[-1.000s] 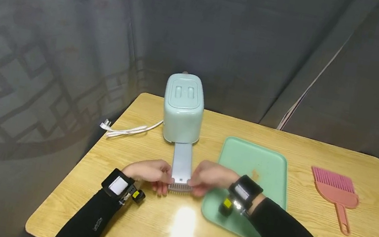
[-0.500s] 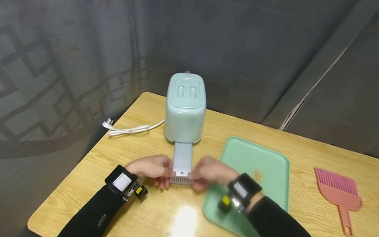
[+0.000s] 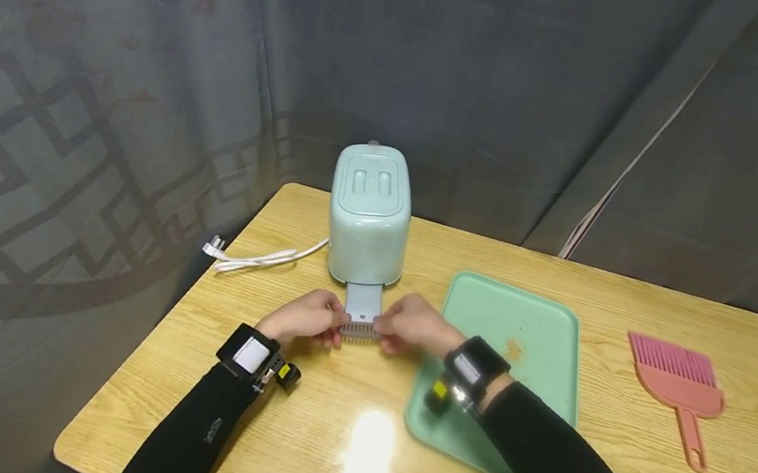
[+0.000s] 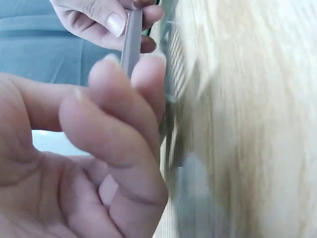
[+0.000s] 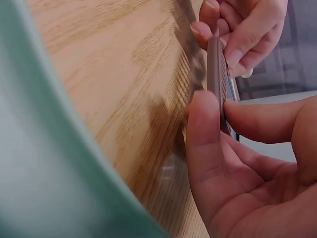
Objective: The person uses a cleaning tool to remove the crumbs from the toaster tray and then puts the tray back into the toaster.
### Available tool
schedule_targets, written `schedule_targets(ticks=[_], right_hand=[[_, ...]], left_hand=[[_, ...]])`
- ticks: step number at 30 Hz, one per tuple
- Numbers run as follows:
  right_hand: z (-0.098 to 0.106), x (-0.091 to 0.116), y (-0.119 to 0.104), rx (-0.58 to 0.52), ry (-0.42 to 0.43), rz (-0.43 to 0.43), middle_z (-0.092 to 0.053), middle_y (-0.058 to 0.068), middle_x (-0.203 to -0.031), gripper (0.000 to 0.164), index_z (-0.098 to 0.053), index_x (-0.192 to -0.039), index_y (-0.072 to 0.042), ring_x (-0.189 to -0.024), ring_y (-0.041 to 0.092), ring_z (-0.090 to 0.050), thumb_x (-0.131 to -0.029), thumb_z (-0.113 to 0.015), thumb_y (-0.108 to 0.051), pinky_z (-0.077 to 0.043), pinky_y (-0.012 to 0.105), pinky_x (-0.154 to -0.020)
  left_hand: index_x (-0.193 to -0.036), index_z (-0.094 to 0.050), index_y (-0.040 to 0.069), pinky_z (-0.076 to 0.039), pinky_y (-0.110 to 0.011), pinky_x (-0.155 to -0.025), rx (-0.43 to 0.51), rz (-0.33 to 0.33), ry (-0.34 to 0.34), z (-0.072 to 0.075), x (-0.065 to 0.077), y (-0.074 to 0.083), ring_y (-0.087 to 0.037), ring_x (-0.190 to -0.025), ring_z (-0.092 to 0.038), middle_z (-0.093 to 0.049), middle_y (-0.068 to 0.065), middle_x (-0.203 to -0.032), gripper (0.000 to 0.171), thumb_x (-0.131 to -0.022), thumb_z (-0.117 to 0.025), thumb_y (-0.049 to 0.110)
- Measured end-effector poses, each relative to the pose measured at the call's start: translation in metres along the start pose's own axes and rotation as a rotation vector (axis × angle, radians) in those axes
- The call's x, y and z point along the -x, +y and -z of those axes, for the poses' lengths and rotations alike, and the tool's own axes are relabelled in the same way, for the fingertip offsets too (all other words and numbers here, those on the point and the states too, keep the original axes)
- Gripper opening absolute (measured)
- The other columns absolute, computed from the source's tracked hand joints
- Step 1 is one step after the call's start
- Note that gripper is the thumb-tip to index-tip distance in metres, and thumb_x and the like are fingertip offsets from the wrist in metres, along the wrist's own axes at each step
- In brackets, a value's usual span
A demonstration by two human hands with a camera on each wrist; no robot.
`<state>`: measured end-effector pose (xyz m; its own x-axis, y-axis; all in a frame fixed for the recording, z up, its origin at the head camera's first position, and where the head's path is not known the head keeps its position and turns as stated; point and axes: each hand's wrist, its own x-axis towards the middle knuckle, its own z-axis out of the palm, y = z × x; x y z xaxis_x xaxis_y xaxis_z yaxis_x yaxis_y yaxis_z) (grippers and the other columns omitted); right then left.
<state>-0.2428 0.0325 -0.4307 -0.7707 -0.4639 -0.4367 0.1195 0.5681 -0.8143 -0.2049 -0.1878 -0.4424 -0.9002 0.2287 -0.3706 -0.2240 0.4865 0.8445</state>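
Observation:
A pale blue toaster stands near the back of the table with its lid on. From its near end sticks out a grey crumb tray with a slotted brown-grey grip. My left hand pinches the left side of that grip between thumb and fingers. On the right side, my right hand pinches it the same way. The right wrist view shows the grip's edge between thumb and forefinger, low above the wood. The tray's far part is hidden inside the toaster.
A green tray with a few crumbs on it lies under my right forearm. Farther right lies a pink hand brush. The toaster's white cord and plug lie at the left table edge. Grey curtains hang behind the table.
Both hands have moved away from me, towards the toaster, along with the crumb tray. Less of the crumb tray shows outside the toaster now. Both hands have kept their pinch.

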Motion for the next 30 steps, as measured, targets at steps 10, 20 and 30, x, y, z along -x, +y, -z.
schedule_targets(ticks=[10, 20, 30], right_hand=[[-0.003, -0.012, -0.007, 0.1, 0.098, 0.086, -0.074, 0.012, -0.092, 0.029, -0.072, -0.11, 0.003, -0.074, 0.021, -0.065, -0.083, -0.077, -0.002, -0.055, 0.028, -0.066], [-0.006, -0.031, -0.011, 0.221, 0.187, 0.056, -0.072, 0.013, -0.096, 0.033, -0.069, -0.112, 0.003, -0.075, 0.023, -0.065, -0.081, -0.079, -0.002, -0.054, 0.028, -0.063], [-0.003, -0.043, -0.012, 0.242, 0.236, 0.077, -0.072, 0.012, -0.085, 0.013, -0.068, -0.092, 0.001, -0.068, 0.022, -0.066, -0.084, -0.078, -0.002, -0.053, 0.027, -0.059]], left_hand=[[-0.106, -0.063, -0.004, -0.046, -0.026, -0.054, -0.038, 0.008, 0.1, 0.001, -0.008, 0.004, -0.015, -0.062, -0.055, -0.064, -0.008, -0.082, 0.02, -0.091, -0.072, 0.006], [-0.105, -0.069, -0.002, -0.049, -0.028, -0.062, -0.234, 0.022, 0.228, -0.002, -0.017, 0.009, -0.02, -0.076, -0.06, -0.068, -0.013, -0.098, 0.022, -0.087, -0.077, 0.008], [-0.081, -0.067, 0.003, -0.047, -0.032, -0.065, -0.47, -0.022, 0.341, 0.0, -0.031, 0.015, -0.024, -0.076, -0.059, -0.068, -0.011, -0.088, 0.014, -0.084, -0.079, 0.012]])
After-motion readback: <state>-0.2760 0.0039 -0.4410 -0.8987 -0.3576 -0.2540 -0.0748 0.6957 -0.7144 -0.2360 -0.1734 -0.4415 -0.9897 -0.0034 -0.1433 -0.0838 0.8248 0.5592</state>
